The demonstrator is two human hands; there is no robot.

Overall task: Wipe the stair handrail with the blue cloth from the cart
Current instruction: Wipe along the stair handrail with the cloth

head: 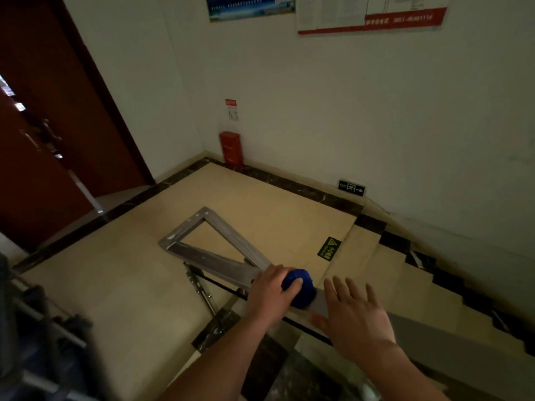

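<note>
While gripping, left hand point(272, 287), one cloth point(299, 287) (blue)

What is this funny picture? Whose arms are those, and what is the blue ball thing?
The picture comes from a camera worn on a person's head, so you look down at their own two arms. They stand at the top of some stairs, on a tiled landing. The grey metal bar is the handrail. The left hand presses a bunched blue cloth onto the rail to wipe it; that is your blue ball. The right hand is open, fingers spread, holding nothing, just over the rail. Against the far wall stands a red box, and a brown door is on the left.
</note>
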